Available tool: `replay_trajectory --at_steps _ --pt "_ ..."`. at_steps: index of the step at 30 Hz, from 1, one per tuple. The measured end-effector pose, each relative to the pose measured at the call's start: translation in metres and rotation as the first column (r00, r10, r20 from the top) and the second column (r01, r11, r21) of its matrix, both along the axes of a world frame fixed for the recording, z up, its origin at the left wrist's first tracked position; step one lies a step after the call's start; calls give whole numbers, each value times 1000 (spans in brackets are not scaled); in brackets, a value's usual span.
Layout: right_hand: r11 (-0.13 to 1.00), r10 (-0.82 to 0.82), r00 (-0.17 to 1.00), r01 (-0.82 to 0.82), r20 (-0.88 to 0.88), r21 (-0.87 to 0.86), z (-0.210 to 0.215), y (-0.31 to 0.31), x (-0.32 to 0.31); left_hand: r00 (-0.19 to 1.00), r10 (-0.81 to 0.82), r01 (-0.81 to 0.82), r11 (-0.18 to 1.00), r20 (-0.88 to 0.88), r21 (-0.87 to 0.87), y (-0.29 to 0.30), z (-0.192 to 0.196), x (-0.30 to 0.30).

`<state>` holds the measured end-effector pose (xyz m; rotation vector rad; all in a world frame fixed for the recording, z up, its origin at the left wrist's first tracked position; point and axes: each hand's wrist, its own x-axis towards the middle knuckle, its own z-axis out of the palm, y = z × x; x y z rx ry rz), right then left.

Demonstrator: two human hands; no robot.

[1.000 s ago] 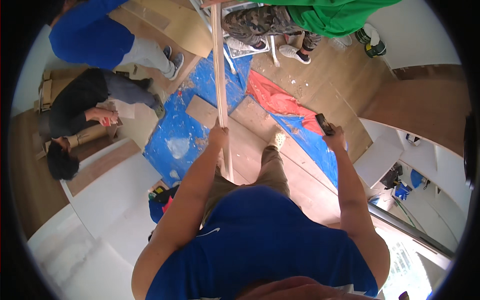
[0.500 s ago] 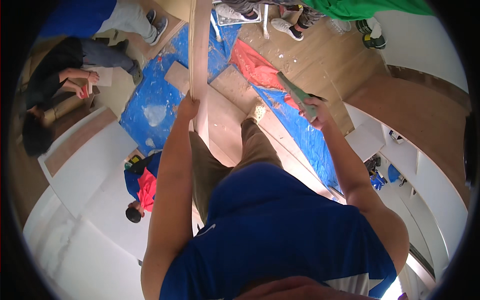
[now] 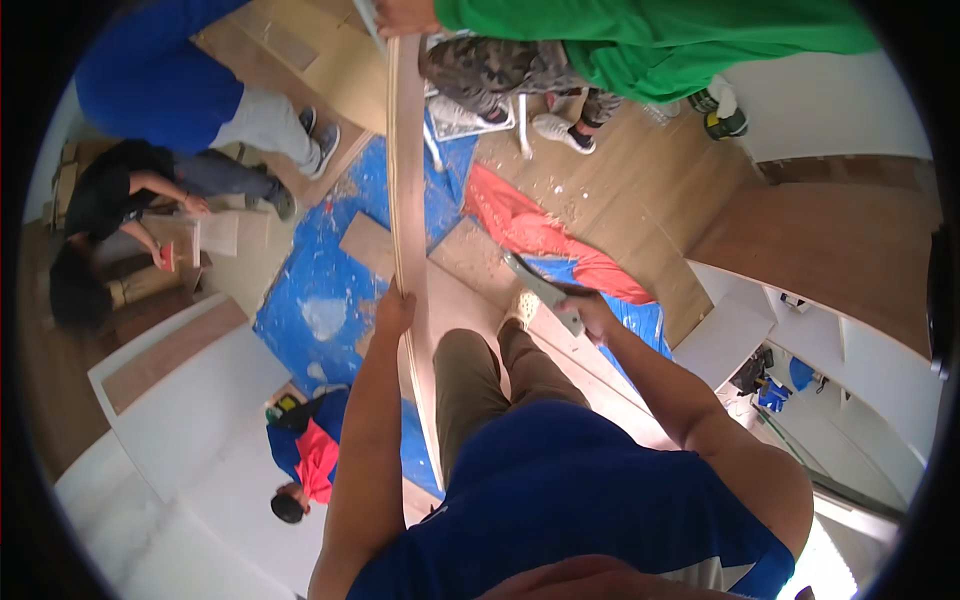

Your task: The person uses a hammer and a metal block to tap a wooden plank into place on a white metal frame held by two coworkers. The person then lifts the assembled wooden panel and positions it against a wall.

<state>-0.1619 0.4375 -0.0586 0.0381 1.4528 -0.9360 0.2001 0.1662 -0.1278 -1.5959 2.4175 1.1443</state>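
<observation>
My left hand (image 3: 396, 311) is closed around the edge of a long, narrow plywood board (image 3: 408, 170), whose layered edge shows. The board runs from beside my leg up to the far side. There a co-worker's hand (image 3: 407, 14), below a green sleeve, rests at its far end. My right hand (image 3: 594, 316) grips a long grey metal hand plane (image 3: 542, 288), held in the air to the right of the board and apart from it. My fingers partly hide the plane's handle.
Blue sheeting (image 3: 330, 270) and red sheeting (image 3: 535, 230) cover parts of the floor, with wood shavings around. More boards (image 3: 470, 250) lie near my feet. White cabinet carcasses (image 3: 740, 320) stand at the right. Other people crouch or stand at the left, including one in black (image 3: 110, 210).
The view has shifted, and the co-worker's hand and green sleeve now show at the board's far end. My right hand has brought the plane lower and closer to the board. My left grip stays.
</observation>
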Motion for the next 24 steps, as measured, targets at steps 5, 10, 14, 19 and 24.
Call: replay_trajectory --at_steps 5,10,14,19,24 --pt "929 286 865 -143 -413 342 22 80 -18 987 -155 159 975 42 -152 -17 -29 33" --pt "680 306 862 99 -404 726 73 206 -72 991 -129 131 985 25 -113 -19 -31 21" --pt "589 -427 577 762 -696 270 107 348 -47 989 -141 139 988 -37 -63 0 -3 -24" --pt "85 -504 15 996 -863 -33 112 426 -85 985 -165 166 986 45 -7 -15 -3 -44" --pt "-39 -446 -209 976 -870 -214 133 433 -238 922 94 -18 979 375 -202 -41 25 -51"
